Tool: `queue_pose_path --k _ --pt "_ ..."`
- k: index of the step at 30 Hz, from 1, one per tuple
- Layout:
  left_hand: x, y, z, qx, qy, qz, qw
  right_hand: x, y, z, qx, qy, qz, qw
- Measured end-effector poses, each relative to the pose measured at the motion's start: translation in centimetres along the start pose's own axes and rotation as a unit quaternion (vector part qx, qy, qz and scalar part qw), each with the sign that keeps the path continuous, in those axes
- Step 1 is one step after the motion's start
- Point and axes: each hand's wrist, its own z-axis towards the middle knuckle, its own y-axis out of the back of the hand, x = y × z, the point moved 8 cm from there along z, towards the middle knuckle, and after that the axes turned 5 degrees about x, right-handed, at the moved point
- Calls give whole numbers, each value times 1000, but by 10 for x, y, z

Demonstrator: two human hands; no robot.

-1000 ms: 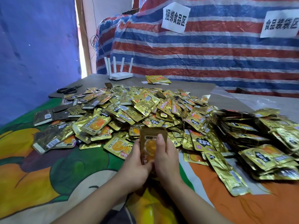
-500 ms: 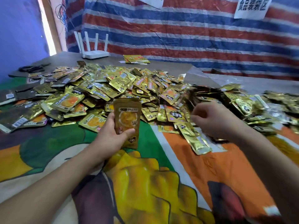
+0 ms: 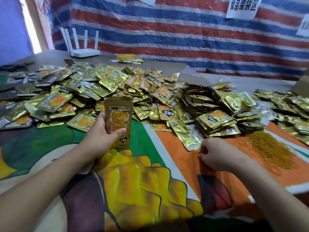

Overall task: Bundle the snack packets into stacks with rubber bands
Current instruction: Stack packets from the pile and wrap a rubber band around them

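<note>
**Inspector:** Left hand (image 3: 102, 131) — status?

**Assistant:** It grips a stack of snack packets (image 3: 119, 122), held upright above the printed cloth (image 3: 138, 178), thumb across the front face, fingers wrapped behind. No band is visible on the stack.

**Inspector:** Right hand (image 3: 214, 155)?

**Assistant:** Lowered to the orange part of the cloth, fingers curled, tips at the fabric. Thin loose bands lie scattered there; whether the fingers pinch one, I cannot tell.

**Inspector:** Supply of bands?

**Assistant:** A heap of yellow rubber bands (image 3: 269, 149) lies on the cloth to the right of that hand, near it but apart.

**Inspector:** Remaining stock?

**Assistant:** A wide loose pile of gold packets (image 3: 93, 87) spreads behind the left hand. Right of it sit stacked packets (image 3: 219, 118), and one single packet (image 3: 184, 134) lies just beside the right hand.

**Inspector:** Background?

**Assistant:** A white router (image 3: 83, 51) at the far edge and a striped tarp (image 3: 184, 34) with a paper sign (image 3: 242, 7).
</note>
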Motion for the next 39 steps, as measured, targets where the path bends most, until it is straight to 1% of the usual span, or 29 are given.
queue_pose_path --k 2,4,6,7,9,11,13,15,16,17,18,19,22,26,27,29,30,31,35,39 --pt "0 0 -1 2 2 -4 1000 2 1 0 -10 2 -3 1000" --pt "1 0 0 5 4 -7 1000 1 9 0 -43 13 35 998" --pt "1 1 0 3 6 -7 1000 -2 22 0 -94 34 159 982" --pt "1 0 -1 3 7 -8 1000 -2 28 0 -112 50 247 961" --pt "2 0 -1 4 12 -4 1000 7 34 4 -109 90 425 894" --pt "2 -1 0 7 16 1 1000 25 32 13 -83 114 567 812" --pt "2 -1 1 8 17 6 1000 46 27 27 -54 108 677 726" --pt "2 0 1 3 17 15 1000 69 21 40 -17 98 759 643" --pt "1 1 1 2 17 16 1000 81 19 46 2 99 786 611" --pt "1 0 1 3 18 13 1000 93 18 50 20 103 803 587" --pt "3 0 2 5 21 8 1000 104 19 55 34 107 813 571" --pt "4 0 2 6 25 6 1000 113 20 59 41 109 817 564" --pt "4 1 2 5 32 9 999 134 27 73 34 121 810 573" --pt "3 2 3 6 27 24 999 143 23 86 -11 128 785 606" --pt "4 1 3 9 26 23 999 142 21 88 -34 128 766 628" --pt "6 1 4 14 26 22 999 137 22 87 -93 132 687 708" --pt "7 2 5 15 25 22 999 136 25 87 -113 136 649 740" --pt "8 2 5 16 25 20 999 135 27 85 -121 142 627 756" --pt "8 3 3 17 24 16 999 134 31 79 -129 151 603 772" --pt "6 2 3 22 15 13 1000 133 32 78 -134 146 600 775"
